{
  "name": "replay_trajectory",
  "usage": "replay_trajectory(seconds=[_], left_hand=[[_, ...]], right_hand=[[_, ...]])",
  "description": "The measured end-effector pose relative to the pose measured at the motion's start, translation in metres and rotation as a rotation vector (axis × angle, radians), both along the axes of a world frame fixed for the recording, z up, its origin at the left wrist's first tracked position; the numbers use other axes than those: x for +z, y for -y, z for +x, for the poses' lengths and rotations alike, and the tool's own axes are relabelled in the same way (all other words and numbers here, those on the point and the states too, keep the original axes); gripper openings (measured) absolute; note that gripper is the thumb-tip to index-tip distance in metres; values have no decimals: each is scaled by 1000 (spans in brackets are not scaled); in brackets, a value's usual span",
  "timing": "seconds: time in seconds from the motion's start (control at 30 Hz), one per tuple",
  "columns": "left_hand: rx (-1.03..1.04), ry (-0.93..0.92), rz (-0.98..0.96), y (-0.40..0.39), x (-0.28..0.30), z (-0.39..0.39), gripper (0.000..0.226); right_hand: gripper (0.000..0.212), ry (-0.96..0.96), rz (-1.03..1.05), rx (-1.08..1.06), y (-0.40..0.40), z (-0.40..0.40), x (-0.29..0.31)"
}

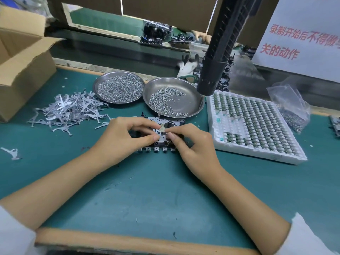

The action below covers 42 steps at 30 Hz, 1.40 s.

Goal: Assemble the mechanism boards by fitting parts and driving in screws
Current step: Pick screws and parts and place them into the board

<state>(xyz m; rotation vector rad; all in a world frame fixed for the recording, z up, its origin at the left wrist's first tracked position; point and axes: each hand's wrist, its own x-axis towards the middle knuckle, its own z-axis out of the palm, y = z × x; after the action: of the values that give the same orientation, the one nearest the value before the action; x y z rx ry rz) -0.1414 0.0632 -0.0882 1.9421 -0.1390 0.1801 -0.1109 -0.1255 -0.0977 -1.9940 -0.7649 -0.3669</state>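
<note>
The board (161, 129) lies flat on the green mat (147, 190), toward the mat's far edge at mid-width, just in front of the two screw dishes. Both hands rest on it from the near side. The left hand (121, 138) covers the board's left half, fingers curled, with thumb and forefinger closing on a small pale part (162, 130) at the board's centre. The right hand (191, 142) covers the right near corner, fingers curled, its thumb and forefinger tips meeting the same part from the other side; both hands thus pinch the part against the board. Both forearms run in from the mat's near corners and lie low over the mat, converging at the board. A black knob (170, 124) stands on the board just beyond the fingertips. The left dish (119, 89) is heaped with screws; the right dish (173, 98) holds fewer, gathered at its left and near sides. A pile of grey levers (70, 111) lies left of the board near the far left corner. A white tray (255, 126) of small components sits to the right of the board. A black driver (220, 45) hangs above the right dish's far right rim.
</note>
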Motion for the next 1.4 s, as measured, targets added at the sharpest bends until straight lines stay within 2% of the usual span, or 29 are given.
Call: replay_trajectory(seconds=[0.13, 0.27, 0.43, 0.63, 0.97, 1.17, 1.4], left_hand=[[-13, 15, 8, 0, 1, 0, 23], [-20, 63, 33, 1, 3, -1, 23], [-22, 67, 48, -1, 3, 0, 23], [-22, 45, 27, -1, 4, 3, 29], [-26, 5, 45, 0, 7, 4, 29], [-36, -17, 34, -1, 8, 2, 27], [-31, -11, 45, -1, 9, 2, 25]], right_hand=[[14, -106, 63, -22, 1, 0, 2], [15, -116, 65, -13, 1, 0, 2], [20, 46, -114, 43, 1, -1, -1], [19, 171, -199, 66, -1, -1, -3], [19, 72, -126, 37, -1, 1, -4], [17, -149, 42, -4, 2, 1, 2], [20, -11, -101, 29, 1, -1, 0]])
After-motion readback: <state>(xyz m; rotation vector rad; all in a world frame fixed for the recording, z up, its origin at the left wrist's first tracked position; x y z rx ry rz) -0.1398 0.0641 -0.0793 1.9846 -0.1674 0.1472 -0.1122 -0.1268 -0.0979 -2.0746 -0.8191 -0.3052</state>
